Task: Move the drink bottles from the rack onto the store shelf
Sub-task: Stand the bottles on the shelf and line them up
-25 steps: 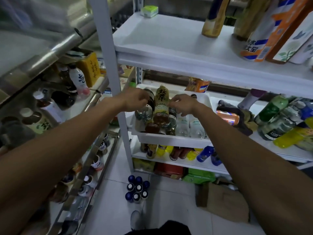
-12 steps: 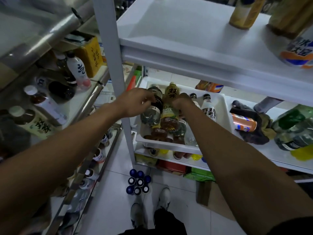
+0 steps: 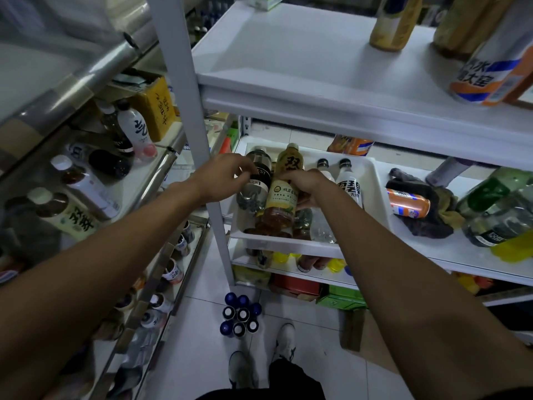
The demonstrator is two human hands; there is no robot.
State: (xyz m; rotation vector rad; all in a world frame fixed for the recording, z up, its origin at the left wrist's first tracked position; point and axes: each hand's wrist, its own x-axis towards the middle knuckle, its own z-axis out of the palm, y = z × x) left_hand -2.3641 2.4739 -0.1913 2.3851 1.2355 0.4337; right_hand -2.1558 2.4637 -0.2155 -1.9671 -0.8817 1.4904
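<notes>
Drink bottles (image 3: 349, 187) lie crowded in the white tray (image 3: 380, 194) on the middle shelf, at twelve o'clock from the person. The left hand (image 3: 223, 179) curls its fingers round the dark-labelled bottle (image 3: 257, 180), and the right hand (image 3: 307, 184), at its three o'clock, grips the yellow tea bottle (image 3: 282, 197). Both seem stacked on others, so once released either could roll over the tray's front lip.

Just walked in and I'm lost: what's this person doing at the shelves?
A person is stocking drinks. Their left hand grips a dark-labelled bottle and their right hand grips a yellow-labelled tea bottle, both in a white tray on the shelf. Two white-labelled bottles stand beside them.
</notes>
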